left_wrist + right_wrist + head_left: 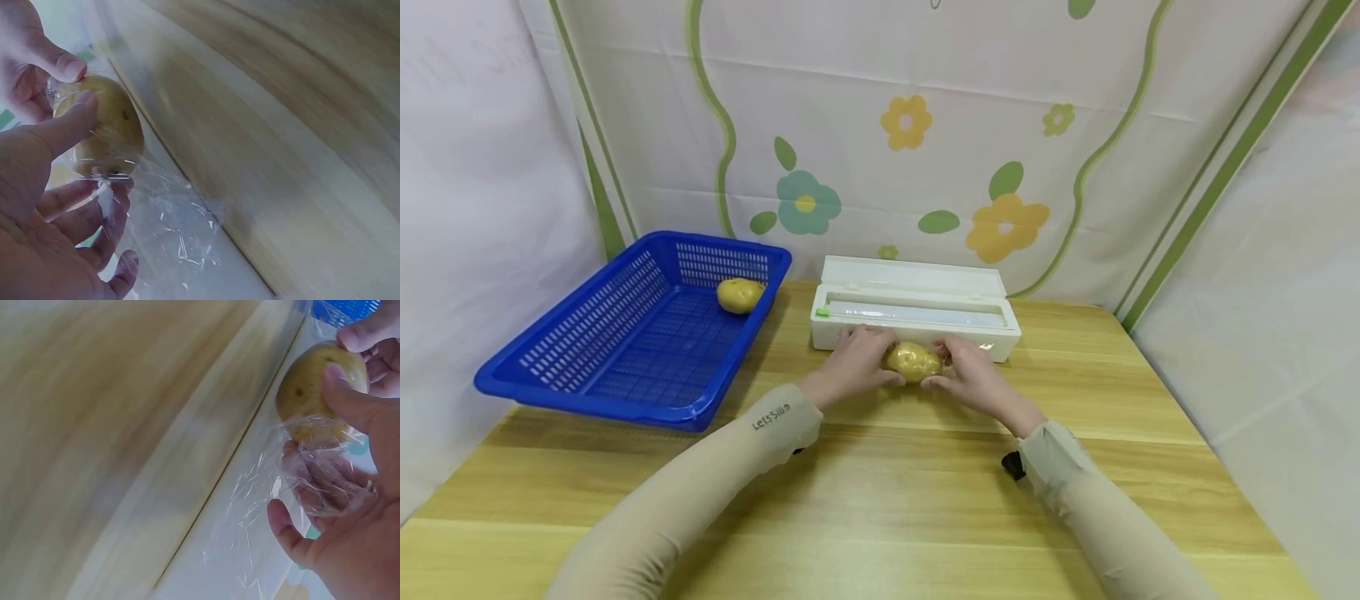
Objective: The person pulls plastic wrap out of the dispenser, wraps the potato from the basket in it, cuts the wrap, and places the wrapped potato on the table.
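Oval film-wrapped yellow potato (913,363): dark specks
Blue rectangular plastic basket (662,342): slotted mesh
White oblong plastic box (917,333): green tab (823,312), its nine o'clock
Yellow-tan wooden tabletop (880,500): streaked grain
White fabric backdrop (865,50): teal flower (808,202), eleven o'clock

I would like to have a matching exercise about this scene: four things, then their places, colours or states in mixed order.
1. basket
2. box
3. film-wrapped potato
4. other potato

A. inside the basket
B. white, lid open
C. between left hand and right hand
D. blue

Pairs: 1-D; 2-B; 3-C; 4-A
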A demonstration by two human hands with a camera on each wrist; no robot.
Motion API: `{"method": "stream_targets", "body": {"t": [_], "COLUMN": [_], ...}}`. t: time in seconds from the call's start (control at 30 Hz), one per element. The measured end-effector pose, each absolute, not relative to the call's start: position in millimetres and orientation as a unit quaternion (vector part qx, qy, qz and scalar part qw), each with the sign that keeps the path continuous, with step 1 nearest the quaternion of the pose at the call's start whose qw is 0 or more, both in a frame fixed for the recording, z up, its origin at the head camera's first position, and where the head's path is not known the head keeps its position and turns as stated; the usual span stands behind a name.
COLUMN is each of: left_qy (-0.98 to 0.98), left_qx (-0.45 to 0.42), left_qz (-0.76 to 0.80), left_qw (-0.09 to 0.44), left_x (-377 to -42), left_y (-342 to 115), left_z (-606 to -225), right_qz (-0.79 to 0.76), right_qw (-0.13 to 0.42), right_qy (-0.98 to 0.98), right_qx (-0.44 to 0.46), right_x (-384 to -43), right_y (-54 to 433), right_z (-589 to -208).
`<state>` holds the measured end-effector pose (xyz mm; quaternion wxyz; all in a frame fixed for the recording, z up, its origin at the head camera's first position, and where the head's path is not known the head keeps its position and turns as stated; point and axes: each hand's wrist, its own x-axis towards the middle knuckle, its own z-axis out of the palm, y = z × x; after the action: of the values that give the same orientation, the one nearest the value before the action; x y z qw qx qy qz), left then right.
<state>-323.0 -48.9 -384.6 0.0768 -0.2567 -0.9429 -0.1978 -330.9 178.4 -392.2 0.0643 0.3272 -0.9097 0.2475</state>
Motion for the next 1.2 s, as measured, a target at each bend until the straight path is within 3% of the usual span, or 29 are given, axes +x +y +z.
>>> {"method": "stream_targets", "body": {"t": [0.27, 0.63, 1.2], "left_qy": [-0.946, -0.954, -0.939], "left_qx": [-0.271, -0.248, -0.207], "left_qz": [-0.164, -0.163, -0.253], "left_qw": [0.064, 0.036, 0.104], "left_x": [-325.9, -327.2, -322.0], "left_y": [-51.9, -51.5, -45.8], "left_z": [-384.5, -386.6, -390.4], "right_qz": [0.245, 0.229, 0.222], "right_qw": [0.079, 0.053, 0.062], "right_qy": [-0.905, -0.918, -0.922], "right_qx": [0.338, 0.321, 0.310], "right_x": [-334.9, -339.3, -339.9], "right_y": [179.5, 179.8, 185.1], "right_z": [-391.1, -388.6, -391.2]}}
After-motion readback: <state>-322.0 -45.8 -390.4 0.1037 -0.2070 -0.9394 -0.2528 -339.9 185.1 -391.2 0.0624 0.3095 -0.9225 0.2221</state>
